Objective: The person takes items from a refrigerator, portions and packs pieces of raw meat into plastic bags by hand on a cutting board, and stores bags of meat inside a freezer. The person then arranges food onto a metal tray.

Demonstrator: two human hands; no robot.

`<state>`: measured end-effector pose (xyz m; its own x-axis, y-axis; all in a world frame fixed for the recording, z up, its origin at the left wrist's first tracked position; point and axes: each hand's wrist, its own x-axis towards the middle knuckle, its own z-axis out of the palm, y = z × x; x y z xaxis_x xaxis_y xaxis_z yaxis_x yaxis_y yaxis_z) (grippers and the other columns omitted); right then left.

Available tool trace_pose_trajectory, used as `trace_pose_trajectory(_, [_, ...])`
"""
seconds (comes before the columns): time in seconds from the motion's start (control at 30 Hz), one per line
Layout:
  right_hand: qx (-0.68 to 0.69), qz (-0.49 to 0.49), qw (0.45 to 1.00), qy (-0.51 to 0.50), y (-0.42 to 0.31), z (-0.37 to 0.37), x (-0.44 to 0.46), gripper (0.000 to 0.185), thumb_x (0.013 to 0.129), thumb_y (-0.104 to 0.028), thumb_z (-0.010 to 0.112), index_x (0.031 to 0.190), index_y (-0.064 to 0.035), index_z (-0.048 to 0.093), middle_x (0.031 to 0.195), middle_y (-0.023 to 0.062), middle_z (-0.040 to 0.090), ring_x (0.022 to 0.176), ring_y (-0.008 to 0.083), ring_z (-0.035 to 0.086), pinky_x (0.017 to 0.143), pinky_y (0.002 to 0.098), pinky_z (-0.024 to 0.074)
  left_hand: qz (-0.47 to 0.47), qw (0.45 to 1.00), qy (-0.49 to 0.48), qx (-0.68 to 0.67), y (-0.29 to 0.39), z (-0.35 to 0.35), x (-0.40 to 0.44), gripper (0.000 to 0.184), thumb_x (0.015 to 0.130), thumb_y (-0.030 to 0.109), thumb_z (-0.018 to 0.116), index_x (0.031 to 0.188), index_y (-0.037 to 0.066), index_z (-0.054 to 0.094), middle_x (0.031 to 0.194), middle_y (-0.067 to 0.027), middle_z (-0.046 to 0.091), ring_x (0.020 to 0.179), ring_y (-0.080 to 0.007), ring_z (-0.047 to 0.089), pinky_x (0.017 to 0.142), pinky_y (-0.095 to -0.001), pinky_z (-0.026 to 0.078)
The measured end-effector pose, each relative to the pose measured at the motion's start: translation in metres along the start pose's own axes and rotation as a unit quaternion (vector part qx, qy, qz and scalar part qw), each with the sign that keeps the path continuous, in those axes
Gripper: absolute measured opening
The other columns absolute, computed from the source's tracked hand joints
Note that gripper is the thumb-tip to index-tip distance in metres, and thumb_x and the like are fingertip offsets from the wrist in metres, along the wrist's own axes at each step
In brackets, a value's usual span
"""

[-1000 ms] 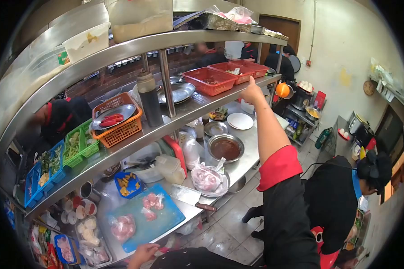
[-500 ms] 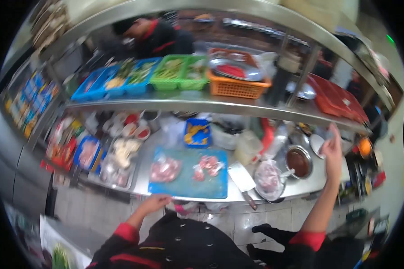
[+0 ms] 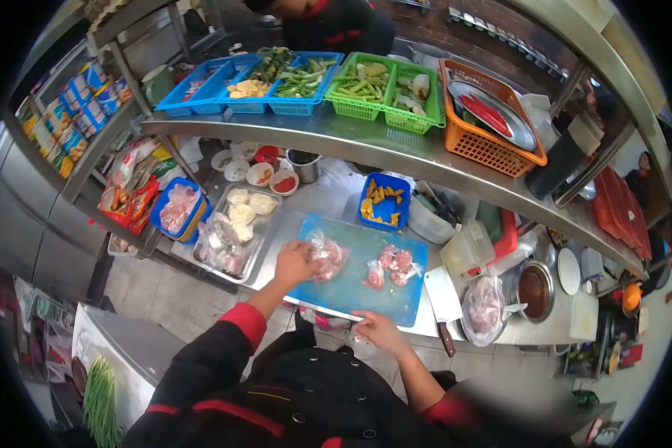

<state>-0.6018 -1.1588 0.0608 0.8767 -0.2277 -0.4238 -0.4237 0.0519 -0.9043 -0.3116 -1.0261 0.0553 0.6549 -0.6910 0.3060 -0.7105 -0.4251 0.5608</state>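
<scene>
Our left hand (image 3: 294, 263) touches the bag (image 3: 330, 263) on the board (image 3: 351, 293); we cannot tell its grip. Our right hand (image 3: 381, 333), half-open, empty, hangs by the near edge.

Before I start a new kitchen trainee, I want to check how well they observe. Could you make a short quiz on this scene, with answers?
1. True or false: the cleaver lies to the right of the blue board.
2. Which of the wearer's hands is nearer the bag of meat on the board's left side? A: right. B: left.
3. Fill in: on the shelf, the basket just right of the green tray is ___ in colour.

Key: 1. True. 2. B, the left hand. 3. Orange.
</scene>
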Motion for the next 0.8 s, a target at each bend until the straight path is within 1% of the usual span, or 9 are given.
trace_pose_trajectory(0.1, [-0.1, -0.033, 0.994, 0.022, -0.017, 0.008, 0.024, 0.041, 0.092, -0.004, 0.061, 0.133, -0.0077, 0.058, 0.094, 0.0062, 0.071, 0.081, 0.0123, 0.067, 0.071, 0.0265, 0.0529, 0.059, 0.987, -0.034, 0.148, 0.003, 0.023, 0.014, 0.026, 0.083, 0.031, 0.069, 0.097, 0.009, 0.075, 0.107, -0.0084, 0.068, 0.096, -0.0362, 0.059, 0.085, -0.0458, 0.048])
trace_pose_trajectory(0.3, [-0.094, -0.026, 0.993, 0.06, 0.006, 0.029, 0.043, 0.045, 0.092, -0.021, 0.068, 0.135, -0.0114, 0.057, 0.099, 0.0059, 0.07, 0.083, 0.0145, 0.066, 0.075, 0.0296, 0.0534, -0.006, 0.981, -0.062, -0.183, -0.053, 0.033, 0.038, 0.018, 0.087, 0.015, 0.061, 0.094, 0.002, 0.072, 0.089, -0.0182, 0.067, 0.083, -0.0356, 0.062, 0.076, -0.0446, 0.05])
trace_pose_trajectory(0.37, [0.144, 0.123, 0.981, 0.05, -0.002, 0.043, 0.047, 0.051, 0.093, -0.03, 0.066, 0.14, -0.0147, 0.053, 0.112, 0.0063, 0.068, 0.094, 0.0163, 0.065, 0.082, 0.0344, 0.0536, 0.001, 0.954, -0.155, -0.257, -0.032, 0.022, 0.045, 0.02, 0.092, 0.017, 0.06, 0.092, 0.0, 0.07, 0.092, -0.0173, 0.068, 0.085, -0.0316, 0.064, 0.075, -0.0404, 0.049])
trace_pose_trajectory(0.4, [0.148, 0.121, 0.979, 0.074, 0.0, 0.05, 0.056, 0.051, 0.093, -0.03, 0.066, 0.14, -0.0147, 0.053, 0.112, 0.0063, 0.068, 0.094, 0.0163, 0.065, 0.082, 0.0344, 0.0536, 0.065, 0.963, -0.186, -0.182, -0.022, 0.015, 0.045, 0.019, 0.092, 0.017, 0.061, 0.087, 0.0, 0.068, 0.089, -0.0156, 0.067, 0.084, -0.0257, 0.063, 0.075, -0.0345, 0.048])
trace_pose_trajectory(0.43, [0.308, 0.126, 0.936, 0.115, 0.003, 0.057, 0.066, 0.053, 0.095, -0.037, 0.062, 0.141, -0.0152, 0.051, 0.121, 0.0075, 0.064, 0.103, 0.0184, 0.063, 0.087, 0.0386, 0.0525, 0.077, 0.96, -0.192, -0.189, -0.007, 0.006, 0.048, 0.019, 0.092, 0.017, 0.061, 0.087, 0.0, 0.068, 0.089, -0.0156, 0.067, 0.084, -0.0257, 0.063, 0.075, -0.0345, 0.048])
trace_pose_trajectory(0.53, [0.56, 0.048, 0.816, 0.135, 0.007, 0.074, 0.087, 0.058, 0.097, -0.05, 0.052, 0.143, -0.0147, 0.048, 0.134, 0.0107, 0.058, 0.122, 0.0225, 0.055, 0.098, 0.044, 0.0483, 0.001, 0.908, -0.251, -0.335, 0.025, -0.024, 0.039, 0.021, 0.096, 0.019, 0.06, 0.088, 0.002, 0.067, 0.086, -0.0087, 0.066, 0.084, -0.0165, 0.06, 0.076, -0.0281, 0.046])
trace_pose_trajectory(0.6, [0.655, -0.057, 0.748, 0.094, -0.016, 0.078, 0.089, 0.063, 0.1, -0.056, 0.039, 0.144, -0.0113, 0.047, 0.143, 0.0131, 0.053, 0.133, 0.0288, 0.05, 0.108, 0.0489, 0.0427, -0.211, 0.733, -0.297, -0.575, 0.035, -0.038, 0.034, 0.021, 0.102, 0.022, 0.057, 0.093, 0.004, 0.065, 0.084, 0.0015, 0.063, 0.08, -0.0072, 0.053, 0.075, -0.0255, 0.043])
trace_pose_trajectory(0.73, [0.696, -0.128, 0.706, 0.019, -0.039, 0.084, 0.08, 0.063, 0.099, -0.054, 0.043, 0.144, -0.0103, 0.047, 0.143, 0.0136, 0.053, 0.127, 0.0301, 0.055, 0.11, 0.0505, 0.042, -0.169, 0.763, -0.319, -0.536, 0.025, -0.057, 0.022, 0.018, 0.101, 0.02, 0.058, 0.093, 0.006, 0.064, 0.084, 0.0048, 0.061, 0.081, -0.0048, 0.053, 0.075, -0.023, 0.042])
trace_pose_trajectory(0.8, [0.673, -0.1, 0.733, 0.014, -0.047, 0.085, 0.081, 0.062, 0.1, -0.054, 0.043, 0.144, -0.0106, 0.047, 0.143, 0.0128, 0.053, 0.128, 0.0292, 0.054, 0.11, 0.0496, 0.0418, -0.139, 0.795, -0.324, -0.494, 0.0, -0.062, 0.023, 0.014, 0.099, 0.019, 0.061, 0.097, 0.006, 0.064, 0.086, 0.004, 0.062, 0.083, -0.0057, 0.054, 0.076, -0.0235, 0.043])
